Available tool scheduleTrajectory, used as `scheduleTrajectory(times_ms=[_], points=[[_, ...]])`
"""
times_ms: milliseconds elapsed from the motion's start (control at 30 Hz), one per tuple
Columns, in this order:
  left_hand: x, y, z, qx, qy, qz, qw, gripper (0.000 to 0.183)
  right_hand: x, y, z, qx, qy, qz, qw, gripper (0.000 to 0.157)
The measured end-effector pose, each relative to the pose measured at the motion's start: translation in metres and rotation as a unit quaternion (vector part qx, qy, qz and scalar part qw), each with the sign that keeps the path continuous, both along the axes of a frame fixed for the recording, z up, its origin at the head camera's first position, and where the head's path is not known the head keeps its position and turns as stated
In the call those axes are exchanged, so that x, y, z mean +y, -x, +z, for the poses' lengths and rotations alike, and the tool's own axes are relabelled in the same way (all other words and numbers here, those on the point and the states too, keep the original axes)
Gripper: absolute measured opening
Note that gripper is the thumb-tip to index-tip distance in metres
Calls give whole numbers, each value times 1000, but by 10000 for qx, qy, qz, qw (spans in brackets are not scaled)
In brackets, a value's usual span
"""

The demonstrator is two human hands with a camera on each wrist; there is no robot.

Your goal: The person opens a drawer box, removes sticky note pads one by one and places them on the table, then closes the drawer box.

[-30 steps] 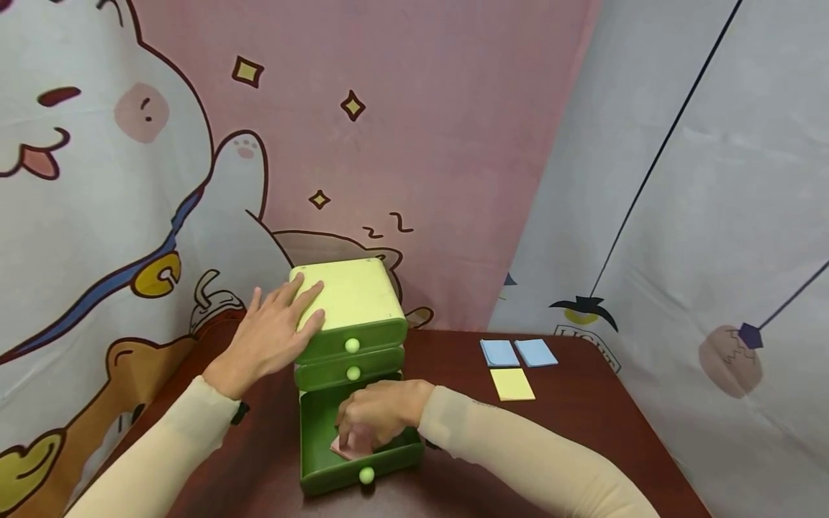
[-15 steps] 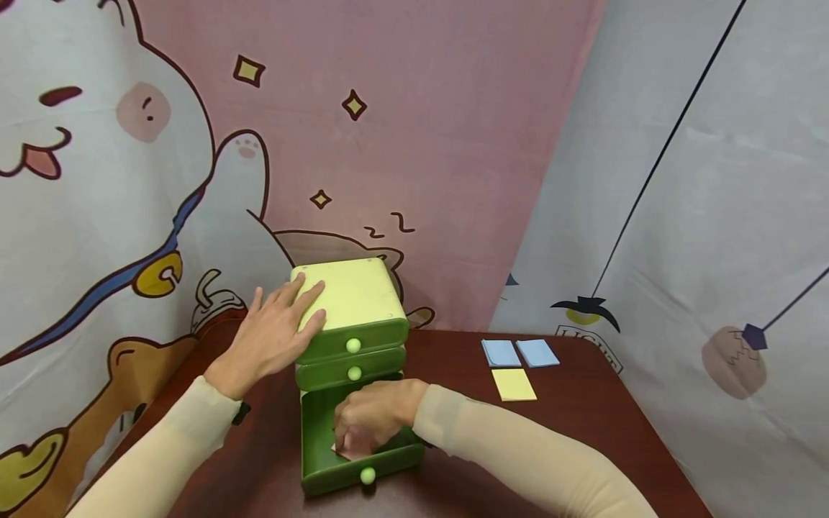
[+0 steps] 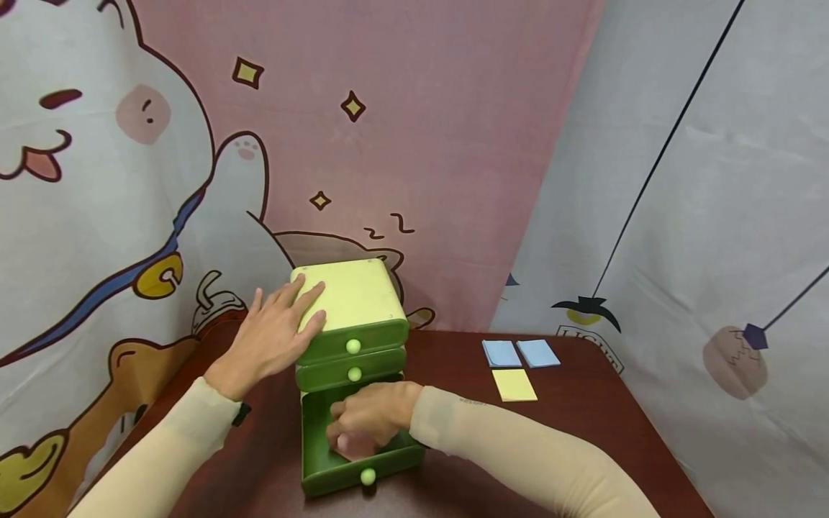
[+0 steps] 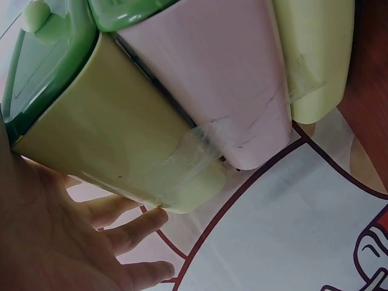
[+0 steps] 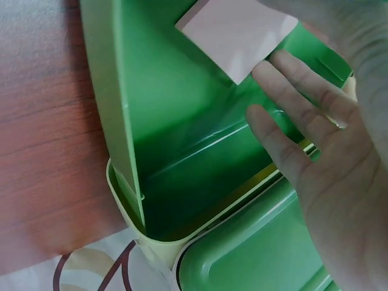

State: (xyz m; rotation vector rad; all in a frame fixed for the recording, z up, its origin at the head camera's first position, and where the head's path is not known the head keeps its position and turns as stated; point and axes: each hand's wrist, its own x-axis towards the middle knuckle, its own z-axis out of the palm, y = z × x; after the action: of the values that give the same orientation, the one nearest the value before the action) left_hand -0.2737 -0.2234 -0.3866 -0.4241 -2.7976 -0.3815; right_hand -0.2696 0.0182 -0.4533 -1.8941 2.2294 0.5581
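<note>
A small drawer cabinet [image 3: 352, 291] with a pale yellow top and green drawer fronts stands on the table. My left hand [image 3: 267, 339] rests with spread fingers on the left edge of its top; the left wrist view shows those fingers along the pale yellow side. The bottom drawer [image 3: 316, 432] is pulled out. Inside it, my right hand [image 3: 370, 416] pinches a pink sticky note pad [image 5: 239, 36] between thumb and fingers. From the head view the hand covers most of the pad; in the right wrist view the thumb is mostly hidden.
Two blue sticky note pads [image 3: 501, 353] and a yellow one [image 3: 514, 385] lie on the dark red table [image 3: 583, 424], right of the cabinet. The two upper drawers [image 3: 351, 360] are closed. A printed cloth [image 3: 453, 180] hangs behind.
My right hand has shifted slightly left within the drawer, and less of the pink sticky note pad shows. The left hand stays on the cabinet.
</note>
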Motion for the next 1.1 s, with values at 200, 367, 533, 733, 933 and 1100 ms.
scheduleTrajectory(times_ms=[200,367,533,733,933,1100], points=[[0,0,0,-17,13,2,10000,74,0,0,-3,353,-47,-45,9994,62],[0,1,0,-15,21,6,10000,74,0,1,-4,503,-174,-212,9984,70],[0,0,-1,-27,21,25,10000,74,1,2,-4,542,-292,-327,9976,78],[0,0,0,-6,22,21,10000,74,4,3,-3,629,-220,-219,9975,72],[1,0,0,-1,23,33,10000,74,5,4,-1,362,-257,-374,9983,71],[1,0,0,4,22,38,10000,74,7,5,-1,292,-289,-439,9982,70]])
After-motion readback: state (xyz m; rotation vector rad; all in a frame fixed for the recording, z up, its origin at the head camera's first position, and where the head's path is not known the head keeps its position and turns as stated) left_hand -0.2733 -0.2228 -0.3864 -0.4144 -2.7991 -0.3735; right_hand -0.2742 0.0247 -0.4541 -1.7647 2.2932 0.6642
